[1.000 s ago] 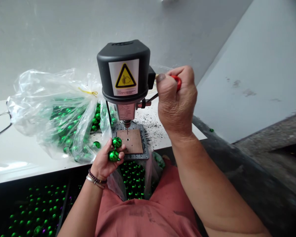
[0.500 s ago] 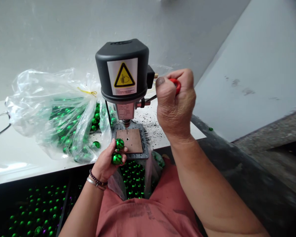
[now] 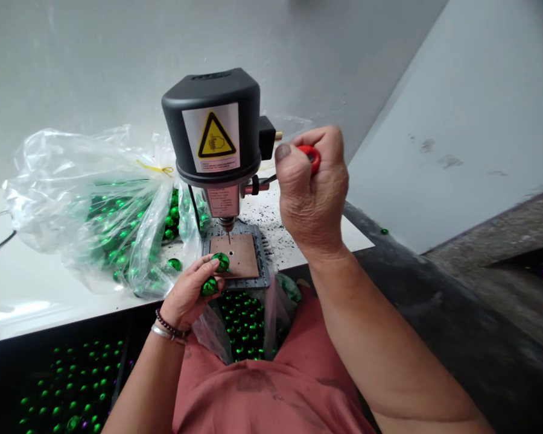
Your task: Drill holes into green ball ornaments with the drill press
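Note:
My left hand (image 3: pixel 187 289) is closed around two shiny green balls, just in front of the drill press (image 3: pixel 212 126). The upper green ball (image 3: pixel 221 262) sits between thumb and fingers at the edge of the brown board (image 3: pixel 242 259); the lower green ball (image 3: pixel 209 286) rests against the curled fingers. Above the board, the thin drill bit (image 3: pixel 228 237) points down, clear of both balls. On the right, my right hand (image 3: pixel 314 193) is wrapped around the red-ended lever (image 3: pixel 311 158) of the press, in a raised position.
A clear plastic bag (image 3: pixel 72 157) of green balls lies left of the press on the white table (image 3: pixel 9 283). One loose ball (image 3: pixel 174 264) lies by it. Dark chips are scattered right of the base. Below the table edge are more green balls (image 3: pixel 242 322), some in a bag.
The upper ball has turned a little in my left fingers, which have shifted slightly toward the left with the view. My right hand keeps its grip on the lever.

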The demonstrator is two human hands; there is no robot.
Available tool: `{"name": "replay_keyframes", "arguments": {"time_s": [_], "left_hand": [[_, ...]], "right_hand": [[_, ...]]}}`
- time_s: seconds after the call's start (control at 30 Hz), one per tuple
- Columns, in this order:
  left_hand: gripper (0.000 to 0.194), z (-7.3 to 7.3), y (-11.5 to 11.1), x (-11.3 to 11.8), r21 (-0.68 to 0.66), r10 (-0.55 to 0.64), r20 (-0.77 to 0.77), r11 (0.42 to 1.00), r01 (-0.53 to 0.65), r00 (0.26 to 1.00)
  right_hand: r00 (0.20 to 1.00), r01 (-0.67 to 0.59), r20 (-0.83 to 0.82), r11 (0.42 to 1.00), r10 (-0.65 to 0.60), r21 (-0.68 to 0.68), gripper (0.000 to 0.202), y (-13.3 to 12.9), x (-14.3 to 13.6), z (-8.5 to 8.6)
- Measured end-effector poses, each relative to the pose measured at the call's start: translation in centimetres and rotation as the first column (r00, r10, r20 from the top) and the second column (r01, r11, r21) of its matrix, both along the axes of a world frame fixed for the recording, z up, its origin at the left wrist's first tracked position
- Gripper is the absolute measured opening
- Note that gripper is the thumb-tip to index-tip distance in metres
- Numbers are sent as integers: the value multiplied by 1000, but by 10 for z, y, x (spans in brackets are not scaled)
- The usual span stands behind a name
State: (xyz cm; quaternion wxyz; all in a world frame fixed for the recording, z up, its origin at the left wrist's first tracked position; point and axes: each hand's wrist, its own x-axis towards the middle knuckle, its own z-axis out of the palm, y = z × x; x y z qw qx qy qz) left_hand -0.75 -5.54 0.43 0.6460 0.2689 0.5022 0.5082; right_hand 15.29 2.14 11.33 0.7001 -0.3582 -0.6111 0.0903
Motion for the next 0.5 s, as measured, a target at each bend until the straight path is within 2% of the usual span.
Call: {"name": "replay_keyframes", "arguments": {"time_s": [0.1, 0.23, 0.3, 0.4, 0.5], "left_hand": [[36, 0, 5, 0, 32, 51, -237, 998, -45, 970], [41, -3, 17, 1, 96, 60, -536, 995, -9, 842], [41, -7, 23, 1, 100, 35, -654, 994, 41, 756], [37, -10, 28, 1, 85, -1, -810, 989, 119, 586], [32, -10, 30, 2, 80, 3, -896, 985, 154, 443]], "right_hand": [[1000, -5, 8, 1000, 5, -25, 17, 0, 0, -1], [999, 12, 42, 998, -9, -63, 20, 1, 2, -2], [999, 17, 49, 998, -14, -63, 21, 0, 2, -2], [999, 15, 41, 1000, -14, -26, 22, 0, 3, -2], [999, 21, 42, 1000, -20, -5, 21, -1, 3, -1]]}}
